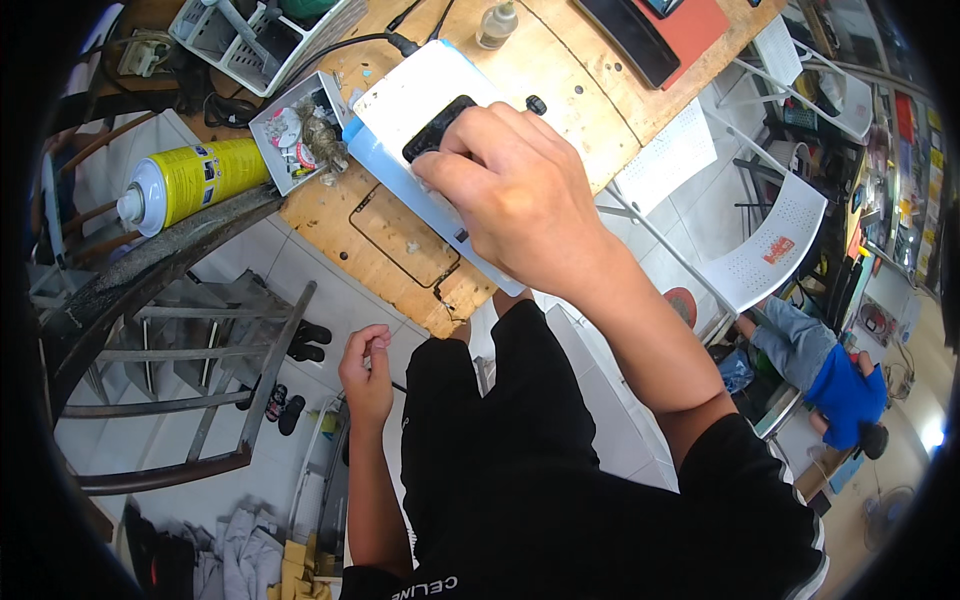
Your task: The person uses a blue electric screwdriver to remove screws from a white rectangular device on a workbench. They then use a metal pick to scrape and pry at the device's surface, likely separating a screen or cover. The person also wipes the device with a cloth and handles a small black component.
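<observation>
Over a flat white plate with blue edges (385, 97), my right hand (525, 190) is bent with its fingers closed. Its fingertips come down at a small black, phone-like piece (438, 127) lying on that plate; whatever they pinch is hidden beneath the hand. A small black knob-like part (537, 104) shows just past the knuckles. My left hand (367, 368) hangs off the table's near edge, loosely curled, with nothing visible in it. Nearest to it on the wooden table (318, 222) lies a thin black rectangular frame (372, 250).
A grey box of scraps (275, 155) and a yellow spray can (205, 182) are at the left, below a white basket (250, 75). Far off stand a small glass bottle (496, 27) and a black phone (630, 38). White chairs (770, 245) and a person in blue (840, 385) are at the right.
</observation>
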Demonstrator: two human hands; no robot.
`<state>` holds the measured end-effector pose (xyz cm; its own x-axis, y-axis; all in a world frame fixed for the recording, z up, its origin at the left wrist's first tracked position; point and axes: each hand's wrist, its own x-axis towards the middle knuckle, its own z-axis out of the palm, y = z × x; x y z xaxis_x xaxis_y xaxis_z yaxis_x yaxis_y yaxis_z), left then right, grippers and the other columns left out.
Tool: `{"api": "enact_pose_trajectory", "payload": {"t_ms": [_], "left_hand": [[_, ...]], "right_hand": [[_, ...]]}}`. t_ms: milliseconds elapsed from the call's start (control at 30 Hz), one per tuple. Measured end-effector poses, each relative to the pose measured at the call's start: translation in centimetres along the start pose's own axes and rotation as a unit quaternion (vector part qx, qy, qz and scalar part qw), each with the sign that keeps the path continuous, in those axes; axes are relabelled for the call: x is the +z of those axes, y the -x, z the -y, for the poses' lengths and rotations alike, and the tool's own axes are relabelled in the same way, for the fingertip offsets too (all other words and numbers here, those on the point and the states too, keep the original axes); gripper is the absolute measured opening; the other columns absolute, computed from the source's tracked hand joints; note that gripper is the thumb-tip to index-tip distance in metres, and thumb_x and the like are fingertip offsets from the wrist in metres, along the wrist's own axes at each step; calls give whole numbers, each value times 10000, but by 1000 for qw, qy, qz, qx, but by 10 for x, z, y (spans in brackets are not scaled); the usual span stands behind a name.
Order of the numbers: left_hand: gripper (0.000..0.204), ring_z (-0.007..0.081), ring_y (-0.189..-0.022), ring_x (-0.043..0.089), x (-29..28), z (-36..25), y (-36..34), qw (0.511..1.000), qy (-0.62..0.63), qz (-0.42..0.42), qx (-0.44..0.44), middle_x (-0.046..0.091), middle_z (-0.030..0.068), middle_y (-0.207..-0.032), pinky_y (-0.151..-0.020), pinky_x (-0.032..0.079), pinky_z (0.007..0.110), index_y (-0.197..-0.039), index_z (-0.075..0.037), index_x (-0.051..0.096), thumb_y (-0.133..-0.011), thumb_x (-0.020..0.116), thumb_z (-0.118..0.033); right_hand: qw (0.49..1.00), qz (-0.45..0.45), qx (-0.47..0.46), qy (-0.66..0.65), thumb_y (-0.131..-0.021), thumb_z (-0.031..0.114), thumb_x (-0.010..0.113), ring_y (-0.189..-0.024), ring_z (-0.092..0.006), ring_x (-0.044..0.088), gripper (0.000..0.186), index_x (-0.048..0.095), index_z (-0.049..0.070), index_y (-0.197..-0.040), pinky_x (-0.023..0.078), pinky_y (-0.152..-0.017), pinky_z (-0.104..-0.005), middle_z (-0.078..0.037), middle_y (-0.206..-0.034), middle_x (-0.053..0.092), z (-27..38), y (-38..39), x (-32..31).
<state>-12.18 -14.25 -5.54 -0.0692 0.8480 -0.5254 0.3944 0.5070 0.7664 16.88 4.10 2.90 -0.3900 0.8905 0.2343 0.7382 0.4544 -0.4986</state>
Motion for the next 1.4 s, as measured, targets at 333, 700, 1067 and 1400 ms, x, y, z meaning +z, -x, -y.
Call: {"api": "enact_pose_trajectory", "payload": {"t_ms": [333, 700, 1067, 1400], "left_hand": [[137, 165, -937, 646, -6, 4, -3, 1000, -17, 17, -8, 675, 91, -992, -872, 508, 307, -1085, 25, 668, -1024, 558, -27], [137, 170, -942, 647, -7, 10, -5, 999, -22, 25, -3, 672, 94, -989, -867, 510, 306, -1083, 27, 670, -1019, 564, -32], [133, 164, -943, 646, -11, 15, -8, 1000, -8, 27, -4, 669, 95, -994, -876, 511, 299, -1092, 31, 662, -1013, 562, -4], [128, 154, -934, 656, -18, 26, -13, 1000, 7, 20, -19, 682, 94, -1021, -865, 524, 295, -1092, 31, 657, -1013, 562, -2]], "right_hand": [[999, -47, 14, -8, -750, 95, 680, -808, -230, 564, 140, 671, 72, -888, 418, -688, -350, -45, -842, 513, 6, 14, -2], [998, -28, 54, -26, -714, 42, 697, -802, -250, 552, 207, 668, 67, -918, 418, -693, -352, -51, -858, 526, 10, 22, -3], [985, -118, 129, 3, -751, -15, 762, -763, -277, 591, 183, 701, 47, -912, 472, -665, -377, -80, -826, 588, 7, -4, -7], [965, -188, 180, 26, -731, 25, 728, -783, -298, 576, 181, 648, 18, -894, 474, -693, -393, -113, -840, 547, 25, -16, 16]]}}
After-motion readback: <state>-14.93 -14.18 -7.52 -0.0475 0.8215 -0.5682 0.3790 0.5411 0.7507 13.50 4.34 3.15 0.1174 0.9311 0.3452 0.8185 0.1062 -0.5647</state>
